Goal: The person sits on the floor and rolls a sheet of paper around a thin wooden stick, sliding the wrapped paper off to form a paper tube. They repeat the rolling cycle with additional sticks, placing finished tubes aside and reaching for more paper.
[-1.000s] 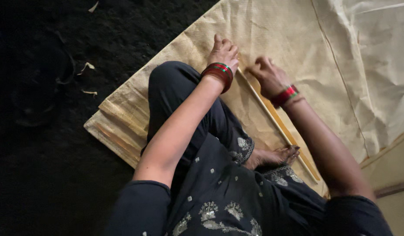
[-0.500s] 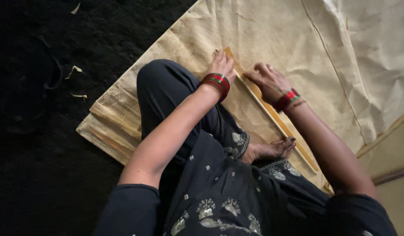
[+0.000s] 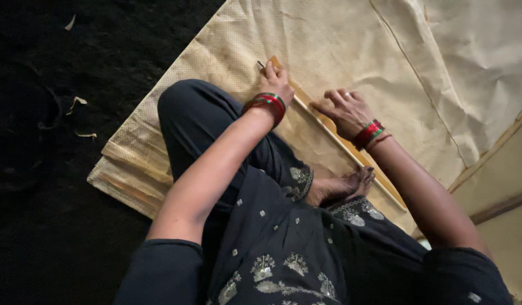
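A long thin wooden strip (image 3: pixel 334 134) lies slantwise on a tan woven mat (image 3: pixel 328 45), running from near my left hand down past my bare foot (image 3: pixel 343 186). My left hand (image 3: pixel 276 83) is closed at the strip's far end, gripping a small tool whose tip (image 3: pixel 260 64) pokes out above the fingers. My right hand (image 3: pixel 344 110) presses down flat on the middle of the strip, fingers spread. Red and green bangles sit on both wrists. My knee (image 3: pixel 187 107) in dark trousers is bent up just left of the hands.
Dark ground (image 3: pixel 46 169) lies to the left, with a few pale shavings (image 3: pixel 77 101) scattered on it. A folded stack of mat edges (image 3: pixel 131 175) is beside my knee. A creased pale sheet (image 3: pixel 475 62) covers the upper right; a beam edge (image 3: pixel 498 203) runs at the right.
The view has shifted slightly. My left hand has slid further up along the strip toward its far end; my right hand stays pressed on the strip.
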Motion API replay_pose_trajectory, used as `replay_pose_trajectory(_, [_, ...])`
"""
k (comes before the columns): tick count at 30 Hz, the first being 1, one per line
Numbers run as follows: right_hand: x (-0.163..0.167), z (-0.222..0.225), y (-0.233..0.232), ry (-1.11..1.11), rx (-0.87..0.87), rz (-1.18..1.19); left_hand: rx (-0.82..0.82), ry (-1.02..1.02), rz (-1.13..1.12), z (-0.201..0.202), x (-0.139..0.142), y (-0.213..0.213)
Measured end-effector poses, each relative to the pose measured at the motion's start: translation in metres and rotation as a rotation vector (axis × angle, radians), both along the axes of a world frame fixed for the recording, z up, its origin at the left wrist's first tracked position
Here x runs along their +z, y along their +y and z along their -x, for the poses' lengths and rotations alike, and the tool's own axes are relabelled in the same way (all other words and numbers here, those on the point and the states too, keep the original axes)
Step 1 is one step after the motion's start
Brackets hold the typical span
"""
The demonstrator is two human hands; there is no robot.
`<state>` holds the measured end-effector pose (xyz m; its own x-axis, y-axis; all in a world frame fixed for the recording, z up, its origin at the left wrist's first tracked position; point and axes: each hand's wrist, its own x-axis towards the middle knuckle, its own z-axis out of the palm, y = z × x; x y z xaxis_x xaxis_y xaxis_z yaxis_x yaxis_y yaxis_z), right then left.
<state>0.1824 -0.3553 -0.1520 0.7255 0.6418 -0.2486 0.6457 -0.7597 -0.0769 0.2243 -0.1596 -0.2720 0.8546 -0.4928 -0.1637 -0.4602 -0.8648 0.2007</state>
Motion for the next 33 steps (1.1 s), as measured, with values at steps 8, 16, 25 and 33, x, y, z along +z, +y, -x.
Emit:
replay_pose_trajectory(8, [0.013,0.062,-0.053,0.065,0.000,0.170,0.113,0.026,-0.330,0.019,0.000,-0.030])
replay_pose_trajectory(16, [-0.002,0.057,-0.052,-0.006,0.015,0.153,0.246,0.123,-0.265,0.020,0.002,-0.036])
replay_pose_trajectory(25, [0.016,0.108,-0.100,0.003,0.093,0.241,0.131,0.119,-0.330,0.017,0.005,-0.031])
replay_pose_trajectory(33, [-0.006,0.111,-0.112,0.070,0.147,0.327,0.236,0.041,-0.225,0.015,0.003,-0.029])
